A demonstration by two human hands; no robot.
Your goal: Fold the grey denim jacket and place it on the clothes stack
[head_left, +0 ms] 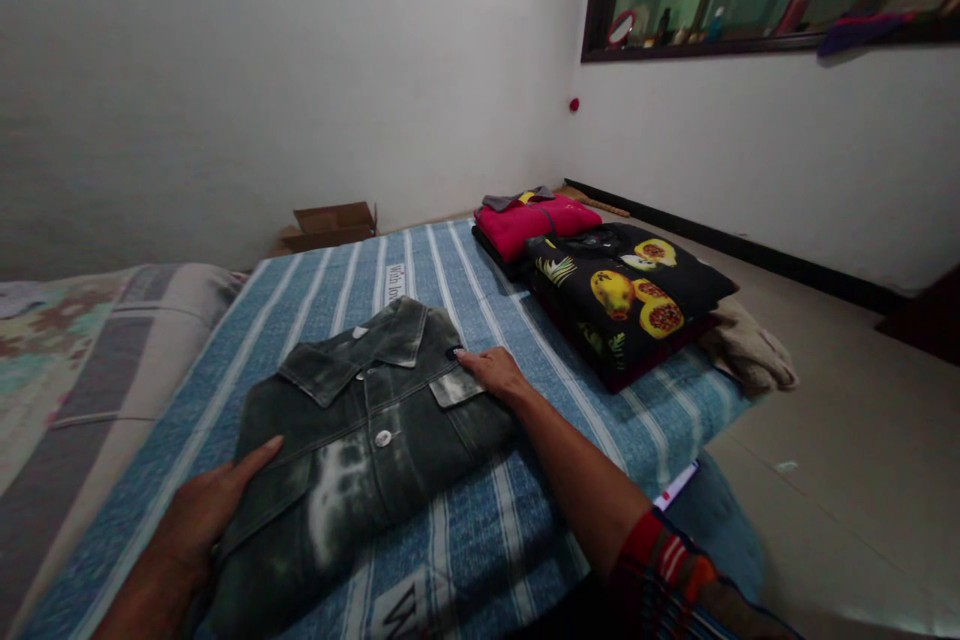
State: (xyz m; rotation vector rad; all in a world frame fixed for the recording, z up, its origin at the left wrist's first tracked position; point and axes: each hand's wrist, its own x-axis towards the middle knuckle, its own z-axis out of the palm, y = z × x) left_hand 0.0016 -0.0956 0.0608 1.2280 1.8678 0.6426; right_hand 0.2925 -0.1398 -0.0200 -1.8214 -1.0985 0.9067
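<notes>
A dark green, bleach-patterned denim jacket (352,460) lies folded on the bed's blue striped sheet (307,292), collar facing away from me and metal buttons up. At its left edge, my left hand (196,512) has the thumb on top, while its other fingers are hidden beside or under the cloth. My right hand (493,372) grips the jacket's right edge near the shoulder, just above the pale chest pocket flap. Its fingertips are close to a small dark tag.
Right of the jacket lie a folded black shirt with a fruit print (637,295) and a folded pink garment (536,222). Beige cloth (754,350) hangs at the bed's right edge. A cardboard box (330,225) stands by the wall. Another patterned bedcover (97,390) is at left.
</notes>
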